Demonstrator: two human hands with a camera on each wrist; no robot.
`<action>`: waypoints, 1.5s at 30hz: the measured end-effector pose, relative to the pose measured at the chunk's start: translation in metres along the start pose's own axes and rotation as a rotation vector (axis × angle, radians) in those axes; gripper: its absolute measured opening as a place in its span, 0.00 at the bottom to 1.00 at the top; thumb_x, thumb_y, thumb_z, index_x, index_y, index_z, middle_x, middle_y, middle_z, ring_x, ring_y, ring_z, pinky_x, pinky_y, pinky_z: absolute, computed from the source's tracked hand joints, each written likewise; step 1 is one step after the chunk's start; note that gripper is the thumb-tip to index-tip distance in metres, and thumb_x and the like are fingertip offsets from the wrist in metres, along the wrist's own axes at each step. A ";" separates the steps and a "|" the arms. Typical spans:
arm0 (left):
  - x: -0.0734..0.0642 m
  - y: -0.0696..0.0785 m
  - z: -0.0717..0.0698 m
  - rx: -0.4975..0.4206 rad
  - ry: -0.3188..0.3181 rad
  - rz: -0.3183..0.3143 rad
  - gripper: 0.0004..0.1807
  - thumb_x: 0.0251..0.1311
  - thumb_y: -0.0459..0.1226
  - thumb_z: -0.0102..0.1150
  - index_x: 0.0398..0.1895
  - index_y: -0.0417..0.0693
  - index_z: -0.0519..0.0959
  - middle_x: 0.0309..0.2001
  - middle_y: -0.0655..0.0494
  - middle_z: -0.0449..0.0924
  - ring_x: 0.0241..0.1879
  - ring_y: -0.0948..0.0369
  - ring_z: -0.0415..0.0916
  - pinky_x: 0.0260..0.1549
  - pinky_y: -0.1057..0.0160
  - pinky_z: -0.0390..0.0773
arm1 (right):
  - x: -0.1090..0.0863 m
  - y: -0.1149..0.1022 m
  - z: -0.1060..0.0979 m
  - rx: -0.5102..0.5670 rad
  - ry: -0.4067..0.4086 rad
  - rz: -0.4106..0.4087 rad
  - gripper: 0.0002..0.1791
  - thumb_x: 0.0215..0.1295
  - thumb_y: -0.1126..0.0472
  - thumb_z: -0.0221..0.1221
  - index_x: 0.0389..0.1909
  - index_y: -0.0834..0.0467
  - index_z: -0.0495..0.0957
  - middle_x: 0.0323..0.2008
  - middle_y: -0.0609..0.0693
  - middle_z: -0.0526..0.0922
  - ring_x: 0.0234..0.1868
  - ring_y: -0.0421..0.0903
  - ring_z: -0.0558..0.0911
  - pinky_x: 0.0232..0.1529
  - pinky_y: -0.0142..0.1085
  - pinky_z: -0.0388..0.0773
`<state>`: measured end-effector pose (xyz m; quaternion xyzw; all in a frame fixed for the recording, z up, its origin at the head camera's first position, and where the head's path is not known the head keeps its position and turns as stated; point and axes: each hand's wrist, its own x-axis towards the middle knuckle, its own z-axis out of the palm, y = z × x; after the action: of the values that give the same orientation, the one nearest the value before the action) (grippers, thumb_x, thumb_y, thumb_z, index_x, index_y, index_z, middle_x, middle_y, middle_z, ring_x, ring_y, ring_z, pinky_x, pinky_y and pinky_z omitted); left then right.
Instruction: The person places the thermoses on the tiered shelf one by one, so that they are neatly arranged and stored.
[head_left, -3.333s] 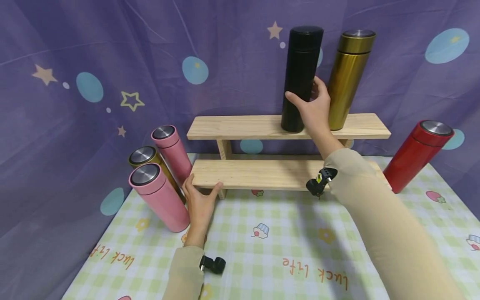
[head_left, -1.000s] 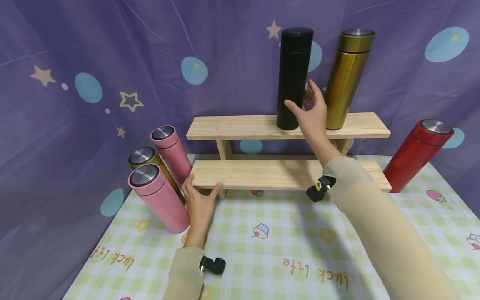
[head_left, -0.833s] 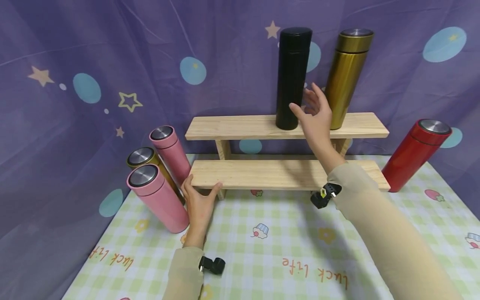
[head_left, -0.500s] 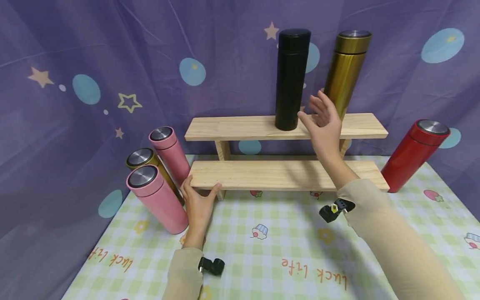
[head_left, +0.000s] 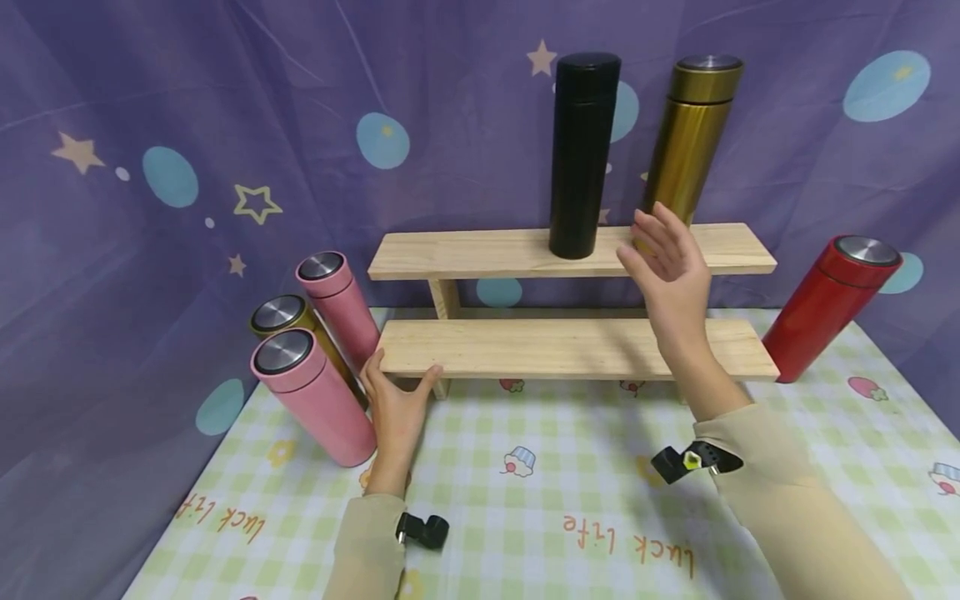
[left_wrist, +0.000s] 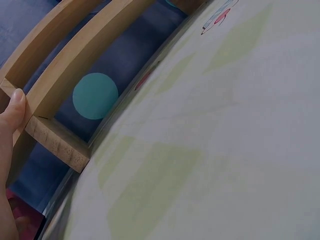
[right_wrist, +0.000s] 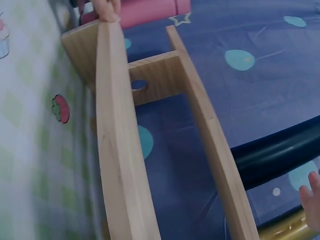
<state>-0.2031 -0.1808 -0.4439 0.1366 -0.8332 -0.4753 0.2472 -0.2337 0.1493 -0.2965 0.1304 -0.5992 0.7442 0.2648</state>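
Note:
A two-tier wooden shelf (head_left: 517, 348) stands on the cloth. My left hand (head_left: 400, 417) holds the left front corner of its lower board, thumb (left_wrist: 17, 102) against the front edge. My right hand (head_left: 678, 287) is in the air in front of the upper board, fingers spread and holding nothing. Left of it, a black thermos bottle (head_left: 585, 158) stands upright on the upper board. Behind its fingertips is a gold thermos bottle (head_left: 692, 137), its base partly hidden. In the right wrist view only the fingertips of the right hand show, near the right edge.
Two pink thermos bottles (head_left: 322, 400) and another gold one (head_left: 279, 313) crowd the shelf's left end, close to the left hand. A red thermos bottle (head_left: 832, 308) stands by the right end. Checked cloth (head_left: 480, 517) covers the table; a purple curtain (head_left: 465, 67) hangs behind.
The black thermos bottle shifted slightly left on the upper board. My right hand then let go of it and drew back down and to the right. The left hand stays put.

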 end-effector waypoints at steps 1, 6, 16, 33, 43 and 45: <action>0.000 0.000 0.000 0.000 0.001 -0.001 0.56 0.49 0.59 0.72 0.74 0.46 0.53 0.71 0.43 0.51 0.67 0.44 0.59 0.60 0.43 0.64 | -0.001 -0.001 -0.001 -0.005 0.003 -0.008 0.33 0.61 0.67 0.67 0.68 0.58 0.69 0.62 0.54 0.77 0.64 0.49 0.74 0.65 0.39 0.66; 0.000 -0.001 0.001 0.002 0.003 0.003 0.56 0.49 0.59 0.73 0.73 0.45 0.53 0.71 0.43 0.51 0.67 0.44 0.59 0.60 0.43 0.63 | -0.009 -0.007 -0.008 0.018 0.045 -0.066 0.32 0.61 0.70 0.66 0.67 0.60 0.71 0.60 0.56 0.78 0.62 0.49 0.75 0.64 0.41 0.67; 0.001 -0.001 0.001 0.001 0.009 0.013 0.56 0.49 0.59 0.73 0.73 0.45 0.53 0.71 0.43 0.52 0.67 0.44 0.59 0.61 0.44 0.63 | -0.027 -0.016 -0.031 0.064 0.071 -0.113 0.32 0.57 0.76 0.66 0.64 0.60 0.73 0.58 0.56 0.80 0.61 0.49 0.76 0.63 0.36 0.68; 0.000 0.000 0.000 0.005 0.004 0.006 0.56 0.49 0.59 0.73 0.73 0.45 0.53 0.70 0.42 0.52 0.67 0.44 0.58 0.60 0.43 0.63 | -0.060 -0.004 -0.092 -0.099 0.030 -0.219 0.35 0.54 0.83 0.63 0.65 0.66 0.71 0.59 0.58 0.79 0.60 0.46 0.78 0.63 0.32 0.67; 0.000 -0.001 0.000 0.016 0.015 0.014 0.55 0.49 0.57 0.74 0.73 0.44 0.54 0.70 0.43 0.53 0.67 0.44 0.58 0.61 0.44 0.63 | -0.063 -0.008 -0.129 -0.179 0.146 -0.178 0.34 0.55 0.82 0.62 0.65 0.64 0.71 0.59 0.55 0.80 0.59 0.43 0.78 0.62 0.29 0.67; 0.000 -0.001 0.001 0.016 0.013 0.013 0.56 0.49 0.58 0.74 0.73 0.44 0.54 0.70 0.43 0.53 0.67 0.44 0.58 0.60 0.44 0.63 | -0.063 -0.008 -0.137 -0.230 0.180 -0.187 0.34 0.55 0.81 0.63 0.65 0.65 0.71 0.59 0.55 0.80 0.58 0.43 0.78 0.62 0.30 0.67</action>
<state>-0.2034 -0.1808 -0.4451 0.1363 -0.8364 -0.4660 0.2545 -0.1603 0.2672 -0.3561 0.0873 -0.6396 0.6515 0.3986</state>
